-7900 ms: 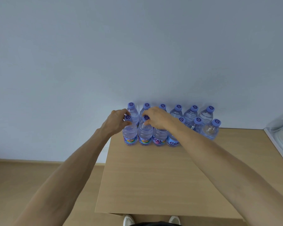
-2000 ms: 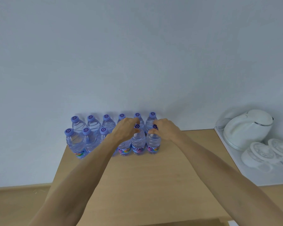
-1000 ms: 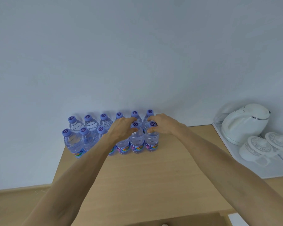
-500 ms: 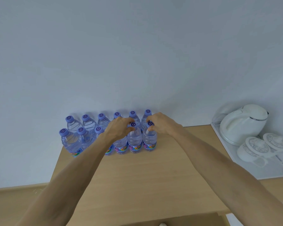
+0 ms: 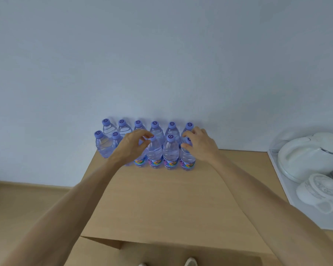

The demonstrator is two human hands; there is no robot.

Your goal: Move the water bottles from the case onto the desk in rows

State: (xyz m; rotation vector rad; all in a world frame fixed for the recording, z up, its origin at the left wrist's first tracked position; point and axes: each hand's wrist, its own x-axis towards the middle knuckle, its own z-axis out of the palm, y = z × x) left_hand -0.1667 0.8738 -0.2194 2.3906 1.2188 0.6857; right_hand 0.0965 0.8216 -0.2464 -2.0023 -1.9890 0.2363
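bare desk in front, bottles crowd wall, kettle right

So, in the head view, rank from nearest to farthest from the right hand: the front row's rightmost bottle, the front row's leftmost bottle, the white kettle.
From the right hand:
1. Rightmost front bottle, at its fingertips.
2. White kettle, far right.
3. Leftmost front bottle, far left.

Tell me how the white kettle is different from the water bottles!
The kettle is white, round and solid-looking; the water bottles are clear with purple caps. There is one kettle but twelve bottles. The kettle sits on a white tray; the bottles stand on the wooden desk.
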